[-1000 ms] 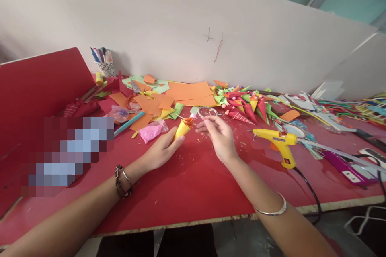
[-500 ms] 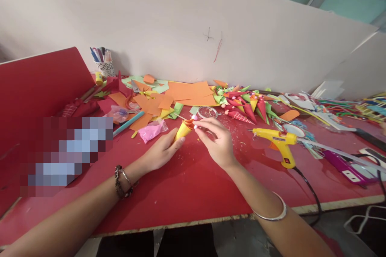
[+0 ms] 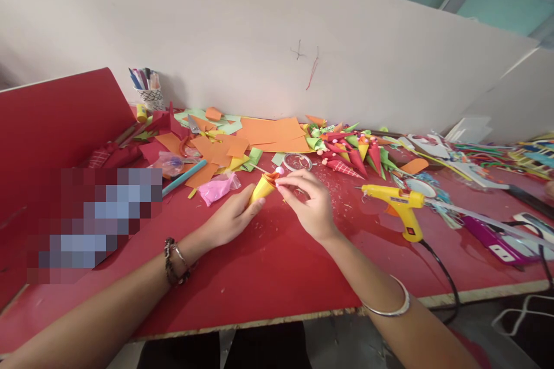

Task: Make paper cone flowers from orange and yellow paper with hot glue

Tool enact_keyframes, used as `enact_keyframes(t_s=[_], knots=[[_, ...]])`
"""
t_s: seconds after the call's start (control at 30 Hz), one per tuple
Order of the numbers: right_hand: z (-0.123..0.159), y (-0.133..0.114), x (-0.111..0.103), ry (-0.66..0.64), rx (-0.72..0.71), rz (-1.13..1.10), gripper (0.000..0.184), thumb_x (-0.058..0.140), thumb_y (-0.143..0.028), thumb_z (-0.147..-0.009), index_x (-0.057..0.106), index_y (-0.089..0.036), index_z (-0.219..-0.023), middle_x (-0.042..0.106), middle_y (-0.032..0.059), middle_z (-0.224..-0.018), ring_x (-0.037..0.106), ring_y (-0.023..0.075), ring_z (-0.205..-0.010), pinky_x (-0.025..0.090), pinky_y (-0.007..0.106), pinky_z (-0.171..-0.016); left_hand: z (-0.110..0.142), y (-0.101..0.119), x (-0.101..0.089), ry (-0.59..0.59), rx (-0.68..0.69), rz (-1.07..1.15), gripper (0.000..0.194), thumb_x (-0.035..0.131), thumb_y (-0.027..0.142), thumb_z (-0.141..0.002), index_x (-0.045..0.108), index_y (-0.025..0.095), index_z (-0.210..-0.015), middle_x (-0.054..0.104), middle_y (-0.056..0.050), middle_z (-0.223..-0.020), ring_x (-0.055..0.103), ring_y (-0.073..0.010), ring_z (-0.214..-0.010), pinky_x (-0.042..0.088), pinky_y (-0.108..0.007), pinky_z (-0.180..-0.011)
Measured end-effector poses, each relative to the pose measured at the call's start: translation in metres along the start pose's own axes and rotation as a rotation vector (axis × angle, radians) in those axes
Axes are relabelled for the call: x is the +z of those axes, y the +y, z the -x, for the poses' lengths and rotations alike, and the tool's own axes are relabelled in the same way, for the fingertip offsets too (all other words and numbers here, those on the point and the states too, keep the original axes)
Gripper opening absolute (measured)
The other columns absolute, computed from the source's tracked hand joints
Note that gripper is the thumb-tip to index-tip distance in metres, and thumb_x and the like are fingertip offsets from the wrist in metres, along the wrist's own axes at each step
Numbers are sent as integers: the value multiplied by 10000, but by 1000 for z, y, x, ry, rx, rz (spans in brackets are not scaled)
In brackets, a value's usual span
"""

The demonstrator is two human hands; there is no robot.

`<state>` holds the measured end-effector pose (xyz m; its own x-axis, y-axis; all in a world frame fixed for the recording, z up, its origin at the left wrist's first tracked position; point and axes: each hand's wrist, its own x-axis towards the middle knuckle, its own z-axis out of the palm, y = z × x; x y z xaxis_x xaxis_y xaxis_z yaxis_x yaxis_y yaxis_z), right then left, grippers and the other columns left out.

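My left hand (image 3: 236, 213) is closed round a yellow paper cone (image 3: 262, 187), its mouth tilted up to the right. Orange paper lines the mouth, and a thin stick pokes out to the left. A small pale-pink pom-pom (image 3: 279, 170) sits at the rim. My right hand (image 3: 309, 202) pinches thumb and forefinger together at the right edge of the mouth. A tiny pale pom-pom (image 3: 277, 182) shows at those fingertips, mostly covered by them. A pink plastic packet (image 3: 215, 189) lies on the red table just left of the cone.
A yellow glue gun (image 3: 400, 204) lies at right, its black cord over the table's front edge. Behind are a pile of coloured paper cones (image 3: 355, 153), orange paper sheets (image 3: 272, 132) and a roll of clear tape (image 3: 298, 162). A pen cup (image 3: 149, 95) stands back left.
My right fingertips have moved slightly left and closer, so they now meet the cone's rim. The left hand and the cone have barely moved.
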<state>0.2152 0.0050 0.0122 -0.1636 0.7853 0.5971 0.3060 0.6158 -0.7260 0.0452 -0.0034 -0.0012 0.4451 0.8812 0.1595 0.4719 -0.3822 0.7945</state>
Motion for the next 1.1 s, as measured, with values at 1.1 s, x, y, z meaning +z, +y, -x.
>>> enact_keyframes(t_s=[1.1], knots=[[6,3,10,-325,-50,-53,311,574,-251,-743,528,-283,-1049,426,30,-964,474,155,-928,416,320,-830,4,-11,6,-39,295,38,274,305,286,-878,393,193,-1120,475,-86,-1105,462,-171,-976,388,-310,-862]])
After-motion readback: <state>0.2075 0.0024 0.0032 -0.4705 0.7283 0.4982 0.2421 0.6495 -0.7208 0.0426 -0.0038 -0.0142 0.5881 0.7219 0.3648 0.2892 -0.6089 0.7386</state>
